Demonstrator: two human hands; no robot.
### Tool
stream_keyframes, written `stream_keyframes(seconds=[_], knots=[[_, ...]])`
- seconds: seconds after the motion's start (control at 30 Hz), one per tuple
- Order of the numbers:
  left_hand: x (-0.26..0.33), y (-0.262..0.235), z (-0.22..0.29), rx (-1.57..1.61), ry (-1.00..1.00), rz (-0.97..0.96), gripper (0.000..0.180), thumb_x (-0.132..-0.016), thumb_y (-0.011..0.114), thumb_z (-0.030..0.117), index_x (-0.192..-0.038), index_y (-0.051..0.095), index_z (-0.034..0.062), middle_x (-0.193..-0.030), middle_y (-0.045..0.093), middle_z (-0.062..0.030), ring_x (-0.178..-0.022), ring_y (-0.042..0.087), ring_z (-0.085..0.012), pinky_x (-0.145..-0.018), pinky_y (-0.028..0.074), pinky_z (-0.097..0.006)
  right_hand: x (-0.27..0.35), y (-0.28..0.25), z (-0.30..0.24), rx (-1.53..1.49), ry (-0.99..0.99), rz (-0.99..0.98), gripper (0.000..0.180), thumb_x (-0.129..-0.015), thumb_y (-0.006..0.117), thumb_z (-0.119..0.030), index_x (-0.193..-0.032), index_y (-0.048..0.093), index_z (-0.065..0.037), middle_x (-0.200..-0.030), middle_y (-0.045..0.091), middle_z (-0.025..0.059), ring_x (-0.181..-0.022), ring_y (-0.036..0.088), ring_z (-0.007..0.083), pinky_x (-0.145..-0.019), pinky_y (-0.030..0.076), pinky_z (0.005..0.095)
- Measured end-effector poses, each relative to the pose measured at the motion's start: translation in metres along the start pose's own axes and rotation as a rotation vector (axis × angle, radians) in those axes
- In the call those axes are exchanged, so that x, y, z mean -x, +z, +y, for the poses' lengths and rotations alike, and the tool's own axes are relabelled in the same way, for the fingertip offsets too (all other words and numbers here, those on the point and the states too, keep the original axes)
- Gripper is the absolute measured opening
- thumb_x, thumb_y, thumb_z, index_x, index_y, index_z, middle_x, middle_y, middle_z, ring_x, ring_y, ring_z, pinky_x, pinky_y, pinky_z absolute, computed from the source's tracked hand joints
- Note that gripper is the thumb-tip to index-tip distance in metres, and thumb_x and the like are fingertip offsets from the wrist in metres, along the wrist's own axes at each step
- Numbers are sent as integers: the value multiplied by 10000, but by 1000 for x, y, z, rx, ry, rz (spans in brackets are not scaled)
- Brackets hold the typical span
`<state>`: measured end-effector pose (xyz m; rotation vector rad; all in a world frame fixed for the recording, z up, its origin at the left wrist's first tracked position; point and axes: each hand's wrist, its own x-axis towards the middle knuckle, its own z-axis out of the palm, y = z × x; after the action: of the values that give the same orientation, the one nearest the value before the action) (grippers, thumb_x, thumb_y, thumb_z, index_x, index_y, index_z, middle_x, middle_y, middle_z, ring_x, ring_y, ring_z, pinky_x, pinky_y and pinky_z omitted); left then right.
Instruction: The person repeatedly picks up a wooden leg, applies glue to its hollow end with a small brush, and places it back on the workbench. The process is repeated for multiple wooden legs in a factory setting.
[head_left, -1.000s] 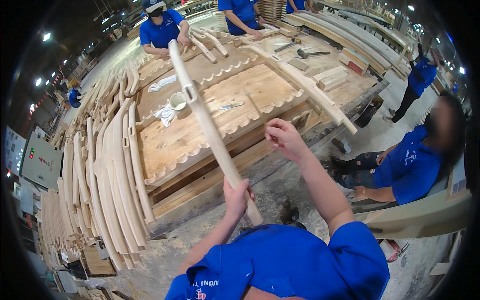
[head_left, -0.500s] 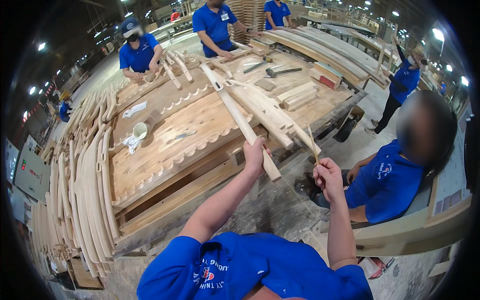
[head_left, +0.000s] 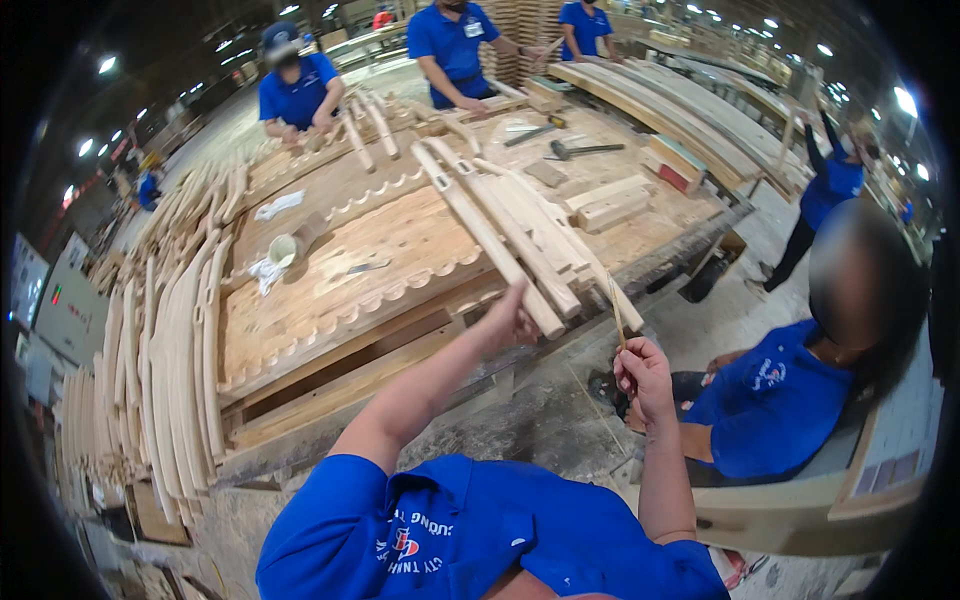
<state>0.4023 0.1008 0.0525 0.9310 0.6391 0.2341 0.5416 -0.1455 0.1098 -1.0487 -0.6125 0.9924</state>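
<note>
A pale wooden furniture leg [head_left: 485, 232] with a slot near its far end lies on the workbench, beside similar pieces [head_left: 530, 235]. Next to its near end is my left hand [head_left: 508, 318], thumb and fingers apart and slightly blurred; whether it still touches the wood is hard to see. My right hand [head_left: 645, 372] pinches a thin yellowish stick [head_left: 616, 308], which points up in front of the near end of another wooden piece [head_left: 618, 298].
Scalloped wooden racks [head_left: 350, 285] fill the bench's left part, with a cup [head_left: 283, 250], white rags [head_left: 280, 205] and a small blade-like tool [head_left: 368, 267]. A hammer [head_left: 575, 149] and blocks [head_left: 612, 203] lie farther right. Curved parts [head_left: 175, 350] are stacked left. A co-worker [head_left: 770, 400] sits close on the right.
The slotted leg, held up in my left hand before, now rests beside the other pieces. My left hand has loosened from it; my right hand still holds the stick.
</note>
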Motion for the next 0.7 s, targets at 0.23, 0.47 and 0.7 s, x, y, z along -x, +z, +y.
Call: stream_keyframes(seconds=[0.23,0.47,0.7], knots=[[139,-59,-61,-444,-78,10,411,-908,550,376,-1177,474,76,-953,607,-48,-795,570,-116,-716,493,-292,-44,55,14,13,94,-247,96,-898,557,-102,-969,553,-38,-710,569,25,-509,459,48,-455,357,164],[322,-153,-20,-556,77,593,434,-906,564,318,-1239,457,61,-1002,614,-63,-864,569,-118,-738,492,-277,-70,139,54,200,150,-476,139,-938,500,-146,-975,575,-34,-680,572,13,-506,430,27,-450,312,163],[509,-241,56,-857,275,1286,473,-857,605,342,-1195,532,19,-936,640,-123,-837,601,-188,-765,488,-320,-76,230,107,336,131,-521,142,-942,494,-145,-977,579,-37,-669,559,-3,-515,400,17,-462,304,170]])
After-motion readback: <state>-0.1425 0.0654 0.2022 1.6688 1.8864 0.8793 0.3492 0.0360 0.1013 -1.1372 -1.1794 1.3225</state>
